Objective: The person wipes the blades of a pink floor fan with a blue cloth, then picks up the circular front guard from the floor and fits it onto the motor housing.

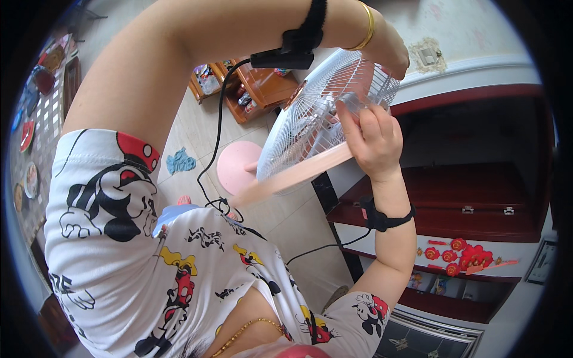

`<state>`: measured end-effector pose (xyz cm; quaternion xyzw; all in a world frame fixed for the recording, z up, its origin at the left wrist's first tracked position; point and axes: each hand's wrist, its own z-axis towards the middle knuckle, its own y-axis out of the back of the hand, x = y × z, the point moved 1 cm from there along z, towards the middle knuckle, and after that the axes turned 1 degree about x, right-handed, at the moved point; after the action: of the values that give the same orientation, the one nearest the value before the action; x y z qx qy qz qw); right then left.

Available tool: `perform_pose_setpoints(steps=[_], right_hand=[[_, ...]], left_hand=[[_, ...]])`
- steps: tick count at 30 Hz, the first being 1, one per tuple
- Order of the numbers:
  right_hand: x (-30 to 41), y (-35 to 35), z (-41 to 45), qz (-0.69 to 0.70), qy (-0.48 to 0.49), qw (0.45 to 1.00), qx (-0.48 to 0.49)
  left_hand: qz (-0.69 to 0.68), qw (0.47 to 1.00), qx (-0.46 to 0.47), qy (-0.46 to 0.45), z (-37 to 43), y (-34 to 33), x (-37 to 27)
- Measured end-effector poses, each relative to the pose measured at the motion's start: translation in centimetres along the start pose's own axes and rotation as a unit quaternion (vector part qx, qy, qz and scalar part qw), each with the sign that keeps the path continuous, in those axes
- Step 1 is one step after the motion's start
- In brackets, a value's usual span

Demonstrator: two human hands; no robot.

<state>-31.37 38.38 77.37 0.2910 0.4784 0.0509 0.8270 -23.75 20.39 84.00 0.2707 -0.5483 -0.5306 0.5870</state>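
Note:
A white wire fan grille [309, 107], with pinkish blades showing through it, stands tilted on a pedestal with a round pink base [237, 163]. At the top my left hand [387, 47] is bent over the far edge of the grille, its fingertips mostly hidden. Lower down, my right hand [374, 134] grips one end of a pale pink strip [295, 176], which runs down to the left beside the grille and blurs at its far end. The index finger of that hand points up along the wires, near a clear greyish piece [351, 102].
Behind the fan stands an orange-brown wooden cabinet [264, 89]. A dark red cabinet [447, 201] fills the right side, with red hanging ornaments [474, 257] below. A blue cloth [181, 161] lies on the tiles. Black cables trail from both wrist bands. A checkered table [40, 129] is left.

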Motion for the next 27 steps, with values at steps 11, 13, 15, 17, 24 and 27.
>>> perform_pose_setpoints(steps=[11,13,15,17,24,27], right_hand=[[-0.5,0.2,-1.1,-0.009,0.021,1.0,-0.003],[-0.9,0.6,-1.4,-0.014,0.019,1.0,0.008],[-1.3,0.7,-0.7,-0.022,0.015,1.0,-0.001],[-1.9,1.4,-1.3,-0.022,0.013,1.0,0.003],[-3.4,2.2,-1.3,-0.062,-0.013,0.998,0.03],[-4.0,2.5,-1.5,-0.084,-0.023,0.996,0.031]], left_hand=[[-0.208,0.883,-0.335,0.253,-8.6,-9.5,-0.4],[-0.392,0.779,-0.213,0.441,-11.2,-15.2,-3.6],[-0.53,0.633,-0.104,0.554,-15.4,-25.3,-7.2],[-0.782,0.365,0.013,0.506,-17.0,-24.8,-12.4],[-0.92,0.039,-0.004,0.39,-12.3,-36.5,-21.3],[-0.925,-0.031,-0.071,0.372,-9.1,-33.3,-21.8]])
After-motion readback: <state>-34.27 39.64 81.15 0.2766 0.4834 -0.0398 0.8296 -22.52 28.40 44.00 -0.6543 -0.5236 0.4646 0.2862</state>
